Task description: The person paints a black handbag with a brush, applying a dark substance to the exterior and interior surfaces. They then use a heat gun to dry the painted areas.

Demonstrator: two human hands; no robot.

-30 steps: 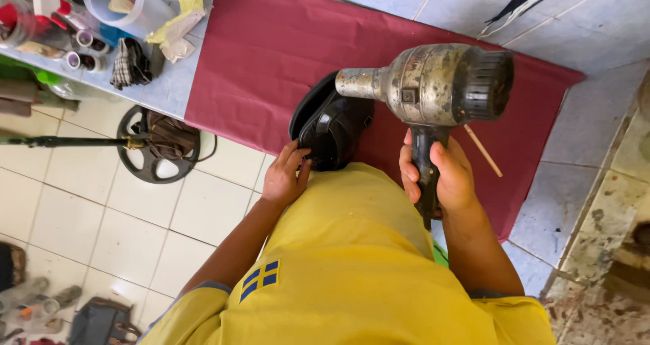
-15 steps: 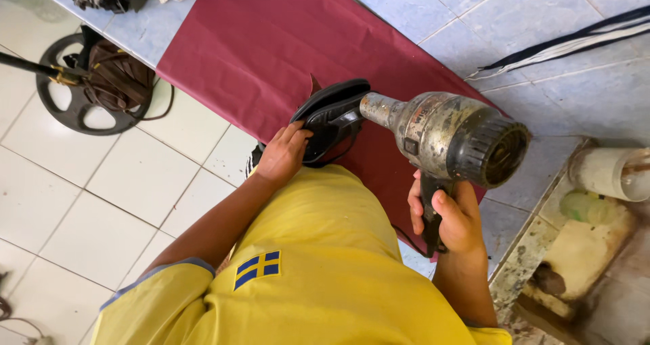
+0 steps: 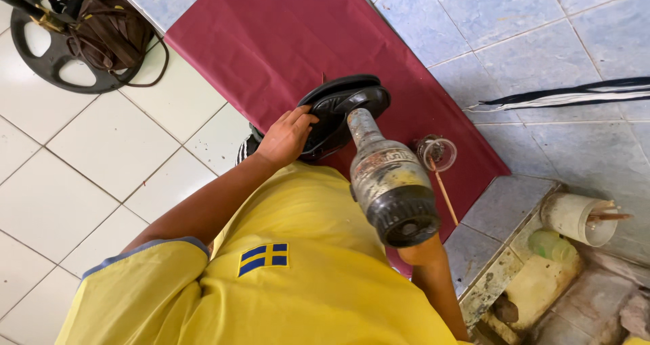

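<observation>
At frame centre, our left hand (image 3: 288,136) grips the black shoe (image 3: 342,111) on the red cloth (image 3: 271,40). Our right hand, hidden beneath, holds the heat gun (image 3: 393,182), nozzle at the shoe; its grip we cannot tell

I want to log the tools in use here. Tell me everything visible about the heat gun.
The heat gun is a worn, grey-metal tool with a scuffed, stained barrel, a narrow nozzle and a black ribbed rear cap. It is held above the maroon cloth, nozzle angled down almost against the black shoe. The right hand is hidden behind its body; the left hand steadies the shoe.
</observation>
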